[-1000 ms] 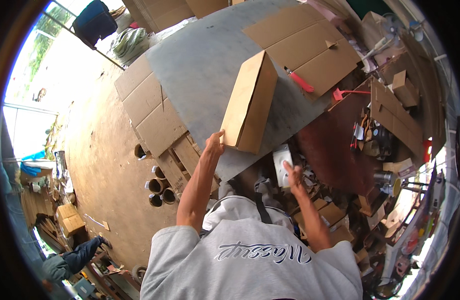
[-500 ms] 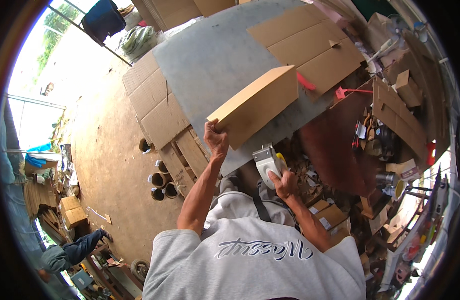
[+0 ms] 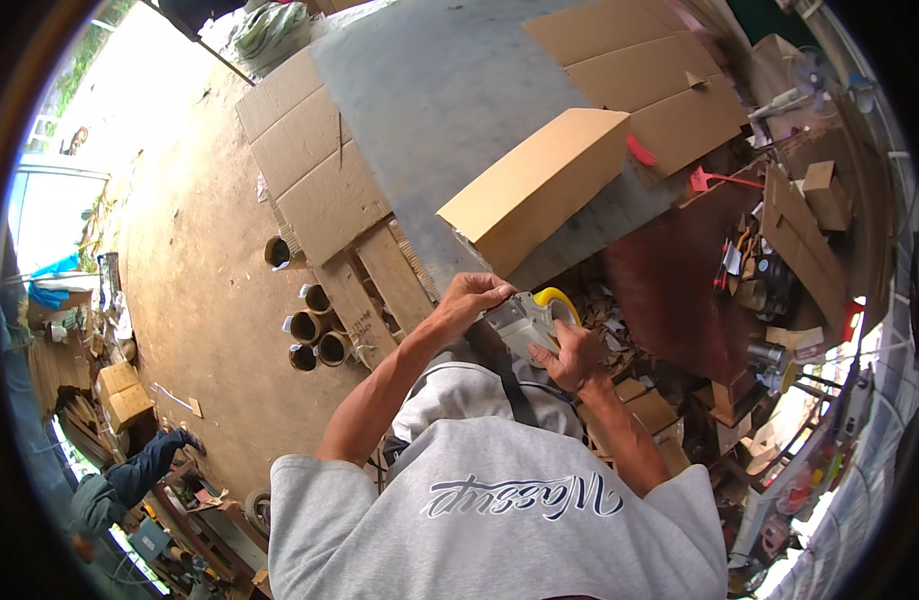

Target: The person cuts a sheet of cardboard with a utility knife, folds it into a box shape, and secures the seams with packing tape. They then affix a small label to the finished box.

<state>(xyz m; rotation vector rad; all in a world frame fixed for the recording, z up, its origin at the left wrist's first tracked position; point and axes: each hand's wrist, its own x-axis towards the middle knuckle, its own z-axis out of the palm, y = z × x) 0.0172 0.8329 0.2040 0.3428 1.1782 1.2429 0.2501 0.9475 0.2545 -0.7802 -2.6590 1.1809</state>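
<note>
Both hands on the tape dispenser (image 3: 528, 318) — right hand (image 3: 570, 355) clamped at five o'clock, left hand (image 3: 468, 300) pinching its nose; light, rigid — grip the handle.

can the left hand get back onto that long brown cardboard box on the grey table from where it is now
Probably yes. The left hand rests on the tape dispenser just below the long brown cardboard box, and nothing lies between them on the grey table.

A grey handheld tape dispenser with a yellow-edged roll (image 3: 532, 317) sits tilted, clasped from both sides, just below the long plain brown cardboard box (image 3: 535, 188) lying closed, slantwise on the grey tabletop.
</note>
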